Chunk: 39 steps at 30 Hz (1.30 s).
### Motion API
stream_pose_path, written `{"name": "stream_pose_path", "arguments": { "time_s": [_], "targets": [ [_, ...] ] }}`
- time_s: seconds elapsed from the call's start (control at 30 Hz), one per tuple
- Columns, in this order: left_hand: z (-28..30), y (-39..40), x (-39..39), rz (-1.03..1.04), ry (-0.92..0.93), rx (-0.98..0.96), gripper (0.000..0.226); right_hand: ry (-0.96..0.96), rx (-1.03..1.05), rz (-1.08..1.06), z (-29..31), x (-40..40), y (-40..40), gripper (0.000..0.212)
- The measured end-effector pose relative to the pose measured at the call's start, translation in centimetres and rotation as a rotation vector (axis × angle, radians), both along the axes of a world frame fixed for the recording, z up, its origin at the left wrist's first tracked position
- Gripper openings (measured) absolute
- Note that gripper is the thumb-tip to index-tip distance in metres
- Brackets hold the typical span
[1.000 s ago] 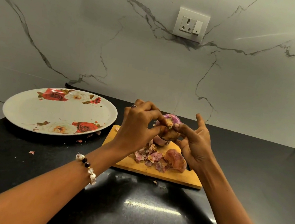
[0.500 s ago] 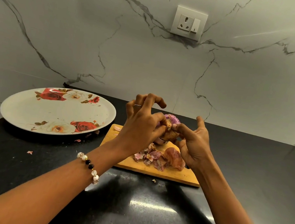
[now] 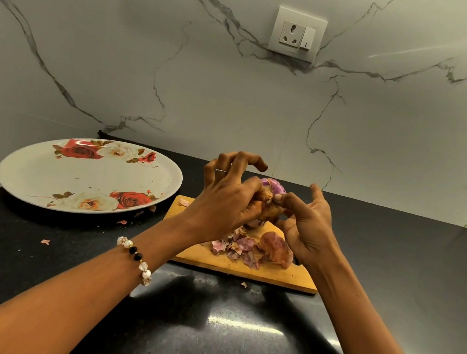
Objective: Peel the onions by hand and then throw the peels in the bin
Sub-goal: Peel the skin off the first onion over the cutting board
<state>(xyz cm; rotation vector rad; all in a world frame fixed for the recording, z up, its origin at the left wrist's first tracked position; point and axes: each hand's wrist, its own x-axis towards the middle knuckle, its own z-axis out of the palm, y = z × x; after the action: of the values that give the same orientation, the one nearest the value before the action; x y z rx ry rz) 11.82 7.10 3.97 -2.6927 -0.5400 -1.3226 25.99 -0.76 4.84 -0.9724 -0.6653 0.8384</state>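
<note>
Onion (image 3: 272,204): centre of frame, raised above the cutting board (image 3: 272,275), partly skinned. Left hand (image 3: 227,203) grasps it; right hand (image 3: 307,229) pinches its brown skin. Peels (image 3: 242,247): heaped on the board. Plate (image 3: 46,174): left of frame, on the black counter (image 3: 392,274).

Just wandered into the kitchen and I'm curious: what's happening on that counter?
A person is peeling an onion by hand above a wooden cutting board. The left hand and the right hand both grip it, pinching at the dry brown skin; purple flesh already shows on top. A pile of loose peels lies on the board, with a few scraps on the black counter. A floral plate sits to the left. No bin is in view.
</note>
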Motion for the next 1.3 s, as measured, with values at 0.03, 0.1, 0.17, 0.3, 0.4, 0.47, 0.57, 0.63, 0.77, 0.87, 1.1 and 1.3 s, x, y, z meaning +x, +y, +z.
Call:
{"name": "stream_pose_path", "arguments": {
  "time_s": [0.03,0.1,0.17,0.3,0.4,0.47,0.57,0.63,0.77,0.87,1.1,1.3],
  "targets": [
    [0.0,0.0,0.0,-0.012,0.004,-0.004,0.015,0.007,0.007,0.008,0.0,0.1,0.0,0.103],
    [0.1,0.0,-0.1,-0.029,0.02,-0.008,0.016,0.02,0.012,0.016,-0.1,0.2,0.1,0.103],
    [0.1,0.0,-0.1,-0.044,0.03,-0.014,0.016,0.04,0.017,0.009,-0.3,0.4,0.2,0.098],
    [-0.4,-0.1,-0.2,-0.05,0.024,-0.008,0.015,0.097,0.038,-0.076,-0.1,2.0,0.0,0.078],
    [-0.5,0.2,-0.2,0.0,-0.06,-0.014,0.012,0.149,0.04,-0.094,0.3,2.4,-0.3,0.077],
    [-0.5,0.3,-0.1,0.02,-0.129,-0.054,0.015,0.137,0.031,-0.093,0.3,2.4,-0.2,0.078],
    [-0.4,0.3,-0.1,0.046,-0.161,-0.055,0.033,0.092,0.021,-0.067,-0.1,1.8,0.0,0.076],
    [-0.4,0.2,-0.2,0.051,-0.153,-0.036,0.039,0.079,-0.003,-0.055,-0.3,1.5,0.1,0.091],
    [-0.4,0.1,-0.2,0.054,-0.203,-0.019,0.024,0.039,-0.009,-0.025,-0.1,0.9,0.1,0.103],
    [-0.3,0.1,-0.2,0.063,-0.223,-0.01,0.016,0.008,-0.017,-0.024,0.0,0.8,0.0,0.103],
    [0.0,-0.1,-0.3,0.075,-0.167,0.02,0.016,-0.009,-0.033,-0.049,-0.1,0.5,0.0,0.104],
    [0.1,0.2,-0.3,0.076,-0.103,0.046,0.014,-0.006,-0.044,-0.056,-0.1,0.4,-0.2,0.105]
  ]
}}
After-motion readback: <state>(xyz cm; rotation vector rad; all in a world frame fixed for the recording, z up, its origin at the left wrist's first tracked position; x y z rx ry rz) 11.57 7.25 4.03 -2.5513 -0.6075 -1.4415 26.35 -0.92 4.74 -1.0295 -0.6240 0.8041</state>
